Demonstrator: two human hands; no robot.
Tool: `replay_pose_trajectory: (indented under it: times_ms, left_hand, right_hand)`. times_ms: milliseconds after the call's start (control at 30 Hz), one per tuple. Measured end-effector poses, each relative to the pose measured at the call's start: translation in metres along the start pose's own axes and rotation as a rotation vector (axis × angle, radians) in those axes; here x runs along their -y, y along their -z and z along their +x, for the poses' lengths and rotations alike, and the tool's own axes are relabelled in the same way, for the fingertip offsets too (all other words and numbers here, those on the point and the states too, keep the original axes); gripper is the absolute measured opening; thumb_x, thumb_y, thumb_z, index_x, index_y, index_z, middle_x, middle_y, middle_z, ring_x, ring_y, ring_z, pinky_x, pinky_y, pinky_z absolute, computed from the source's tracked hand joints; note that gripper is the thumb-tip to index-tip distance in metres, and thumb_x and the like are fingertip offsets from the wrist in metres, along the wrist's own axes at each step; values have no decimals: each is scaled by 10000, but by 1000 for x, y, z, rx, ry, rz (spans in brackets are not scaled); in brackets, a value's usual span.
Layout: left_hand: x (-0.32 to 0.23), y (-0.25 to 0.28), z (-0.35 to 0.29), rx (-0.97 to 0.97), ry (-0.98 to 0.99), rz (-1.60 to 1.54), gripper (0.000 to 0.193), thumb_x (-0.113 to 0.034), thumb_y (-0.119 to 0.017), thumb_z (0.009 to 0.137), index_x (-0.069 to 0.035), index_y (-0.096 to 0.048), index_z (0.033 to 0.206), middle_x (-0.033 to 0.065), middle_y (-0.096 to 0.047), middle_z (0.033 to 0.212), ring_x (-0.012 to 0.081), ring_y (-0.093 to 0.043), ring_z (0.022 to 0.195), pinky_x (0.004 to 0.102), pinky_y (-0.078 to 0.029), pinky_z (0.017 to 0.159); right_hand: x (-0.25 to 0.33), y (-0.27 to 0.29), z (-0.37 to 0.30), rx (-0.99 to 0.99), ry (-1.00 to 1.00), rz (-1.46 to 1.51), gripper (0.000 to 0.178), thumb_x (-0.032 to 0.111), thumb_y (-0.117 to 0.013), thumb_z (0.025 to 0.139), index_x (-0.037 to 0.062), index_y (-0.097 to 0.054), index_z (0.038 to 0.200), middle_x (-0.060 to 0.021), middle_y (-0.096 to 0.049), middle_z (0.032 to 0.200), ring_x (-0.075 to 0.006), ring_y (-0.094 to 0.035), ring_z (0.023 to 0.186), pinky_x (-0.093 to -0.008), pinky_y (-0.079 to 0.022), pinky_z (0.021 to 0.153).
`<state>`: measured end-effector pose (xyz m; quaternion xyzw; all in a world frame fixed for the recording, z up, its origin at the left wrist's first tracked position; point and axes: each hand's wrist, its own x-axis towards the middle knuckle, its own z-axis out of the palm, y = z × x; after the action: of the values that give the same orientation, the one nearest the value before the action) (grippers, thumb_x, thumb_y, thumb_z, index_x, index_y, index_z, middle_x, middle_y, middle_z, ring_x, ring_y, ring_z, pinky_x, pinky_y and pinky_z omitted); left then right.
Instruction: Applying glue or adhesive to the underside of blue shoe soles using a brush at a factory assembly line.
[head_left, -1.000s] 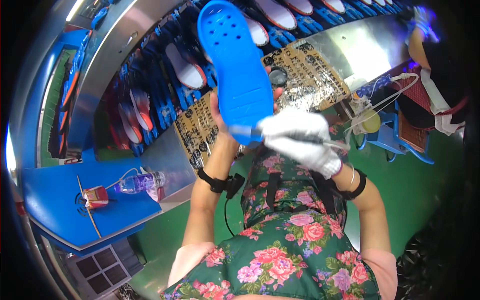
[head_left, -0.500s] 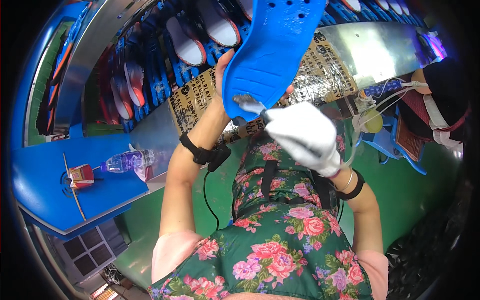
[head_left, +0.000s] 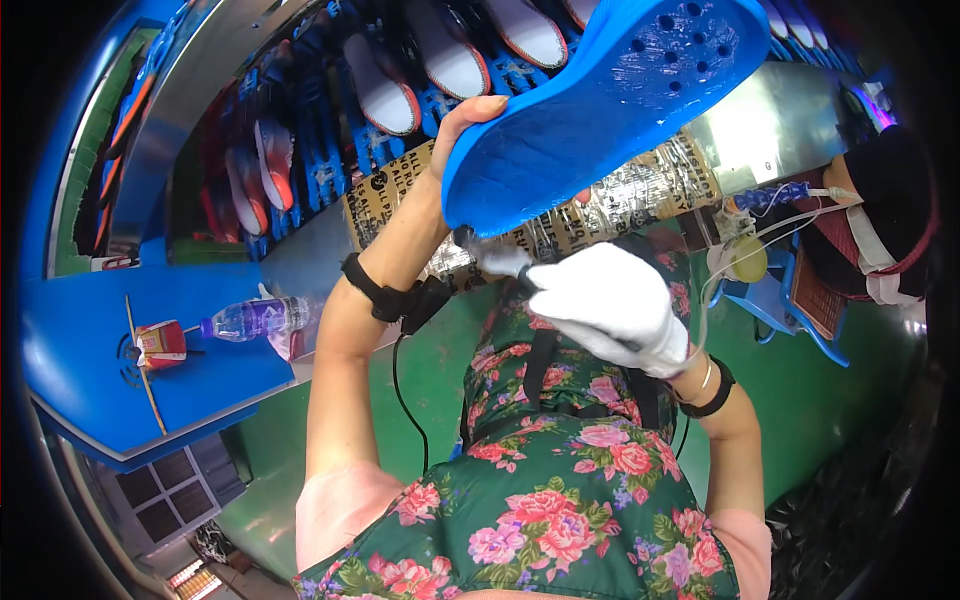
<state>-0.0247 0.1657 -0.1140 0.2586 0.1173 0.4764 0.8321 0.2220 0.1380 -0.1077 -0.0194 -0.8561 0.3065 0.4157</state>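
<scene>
A shoe-making workshop, its line crowded with footwear parts: shoe uppers (head_left: 381,92), white-bottomed and edged in red, stand in a close row beyond a steel worktop (head_left: 765,125). A worker in a floral apron (head_left: 535,500) grips a blue molded shoe sole (head_left: 575,125) in the left hand (head_left: 452,140), while the gloved right hand (head_left: 610,305) holds a brush (head_left: 507,262). Taped cardboard (head_left: 680,178) covers part of the bench. At right, a co-worker in black (head_left: 893,180) is posted along the same line, near a blue coiled hose (head_left: 768,196) and a blue-framed seat (head_left: 775,300), above a green-painted floor (head_left: 790,410).
</scene>
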Motion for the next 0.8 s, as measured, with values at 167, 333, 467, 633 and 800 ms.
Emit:
replay_pose_trajectory:
  times_ms: [167,333,467,633,800]
  left_hand:
    - [-6,1,-3,72,-4,-136,845,-541,-549,882,25,-400,1492,295,-498,1430,462,-583,1210,615,-447,1046]
    - [11,7,-12,-34,-104,-180,818,-574,-513,922,-37,-374,1523,255,-471,1481,462,-527,1281,622,-398,1090]
    - [48,28,-34,-101,-233,-273,758,-573,-463,963,-69,-384,1523,231,-481,1481,427,-518,1301,588,-411,1094]
    - [50,16,-73,-394,-216,-176,811,-569,-492,926,-39,-365,1528,266,-503,1445,453,-582,1213,618,-485,998]
    - [-12,-83,-97,23,-370,0,1056,-710,-584,838,-29,-239,1568,295,-408,1492,520,-573,1175,638,-479,1007]
  right_hand:
    - [-6,5,16,-162,-278,212,196,16,-791,773,75,-765,958,-104,-755,995,-238,-709,850,-338,-561,763]
    - [-17,8,16,-261,-458,445,182,-23,-781,775,14,-770,954,-134,-757,1014,-222,-719,913,-343,-569,816]
    - [-36,30,43,-312,-184,-29,213,-28,-777,771,30,-757,975,-139,-749,987,-253,-704,852,-335,-559,765]
    - [-19,35,66,-309,-156,37,216,-64,-759,762,-1,-750,968,-143,-747,964,-216,-691,828,-303,-536,728]
    - [-11,54,46,-673,-486,769,201,-50,-675,795,-64,-707,993,-182,-710,1018,-245,-691,861,-322,-563,775]
